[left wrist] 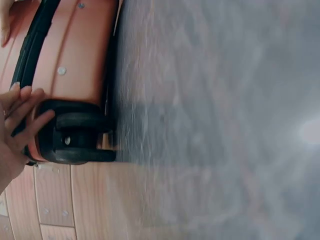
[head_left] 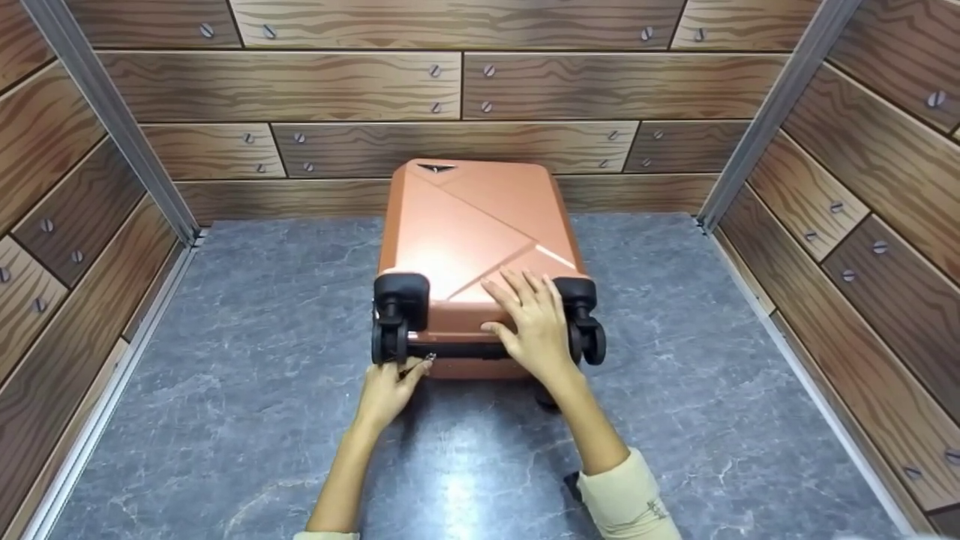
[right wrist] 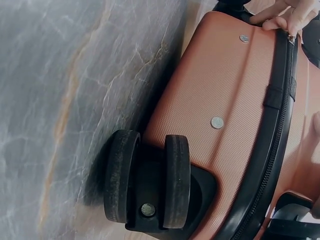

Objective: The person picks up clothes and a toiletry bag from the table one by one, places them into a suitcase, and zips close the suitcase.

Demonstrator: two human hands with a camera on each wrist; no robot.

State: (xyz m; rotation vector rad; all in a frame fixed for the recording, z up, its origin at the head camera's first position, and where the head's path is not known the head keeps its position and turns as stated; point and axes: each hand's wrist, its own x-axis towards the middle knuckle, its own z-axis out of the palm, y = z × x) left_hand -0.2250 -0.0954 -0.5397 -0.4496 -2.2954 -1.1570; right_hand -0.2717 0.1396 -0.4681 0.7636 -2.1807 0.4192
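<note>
A rose-gold hard-shell suitcase [head_left: 480, 217] lies flat on the floor, its wheeled end toward me. Along that end runs a black zipper [right wrist: 270, 170], closed over the stretch seen in the right wrist view. My left hand [head_left: 388, 391] is at the near left corner by a black wheel [head_left: 390, 337], pinching the metal zipper pull [right wrist: 291, 38] between thumb and finger. On the upper shell's near edge, beside the right wheel [head_left: 589, 337], my right hand [head_left: 538, 334] rests with fingers spread. Lower down, a double caster [right wrist: 147, 180] shows near the floor.
Grey marble-patterned flooring [head_left: 262, 322] surrounds the suitcase. Behind it stands a wood-plank-patterned wall [head_left: 360, 86], with similar walls at left and right. Metal strips [head_left: 127, 127] line the corners and the floor edges.
</note>
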